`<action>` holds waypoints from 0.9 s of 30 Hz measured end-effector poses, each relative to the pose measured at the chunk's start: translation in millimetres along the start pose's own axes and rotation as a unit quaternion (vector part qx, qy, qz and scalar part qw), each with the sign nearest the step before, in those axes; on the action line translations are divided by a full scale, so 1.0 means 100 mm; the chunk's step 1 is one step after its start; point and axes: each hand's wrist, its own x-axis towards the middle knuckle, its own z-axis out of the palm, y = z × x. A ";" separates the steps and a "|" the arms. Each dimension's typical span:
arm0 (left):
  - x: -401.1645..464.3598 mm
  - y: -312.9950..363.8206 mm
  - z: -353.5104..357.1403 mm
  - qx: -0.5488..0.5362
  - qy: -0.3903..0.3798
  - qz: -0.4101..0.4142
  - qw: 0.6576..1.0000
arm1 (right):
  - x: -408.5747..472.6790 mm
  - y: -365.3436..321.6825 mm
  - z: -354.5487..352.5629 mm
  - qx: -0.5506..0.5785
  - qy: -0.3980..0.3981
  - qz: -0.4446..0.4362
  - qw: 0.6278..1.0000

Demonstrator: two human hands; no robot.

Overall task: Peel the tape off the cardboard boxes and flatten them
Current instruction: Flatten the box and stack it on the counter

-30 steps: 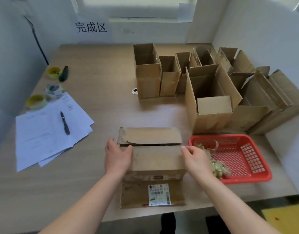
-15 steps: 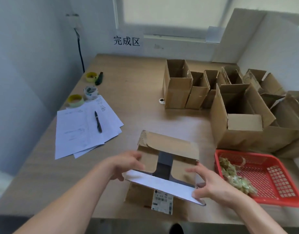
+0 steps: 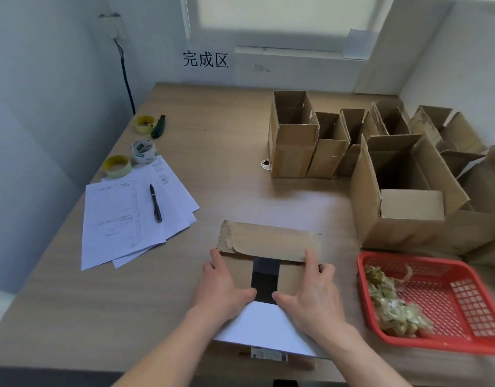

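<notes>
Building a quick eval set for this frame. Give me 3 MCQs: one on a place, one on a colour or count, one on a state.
1. Where does the pen lie?
A. on the papers
B. in the basket
C. inside a box

2. What colour is the basket?
A. blue
B. red
C. green

3. How are the hands placed on the near box?
A. both lifted clear of it
B. left hand and right hand both pressing its inner flaps
C. one holds the pen

Key: 1 A, the pen rests on the white sheets; 2 B, its mesh is red; 3 B, both hands lie with fingers straight on the flaps.
</notes>
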 end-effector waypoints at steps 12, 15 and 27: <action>0.04 0.04 -0.18 -0.133 -0.045 -0.017 0.990 | 0.21 0.09 -0.13 0.106 0.010 0.028 0.994; 0.04 0.19 -0.14 -0.081 -0.017 -0.050 0.995 | 0.28 -0.10 -0.06 -0.005 -0.048 0.065 0.997; -0.05 0.05 -0.54 -0.295 -0.099 -0.028 0.950 | 0.54 0.22 -0.58 0.448 -0.133 0.143 0.872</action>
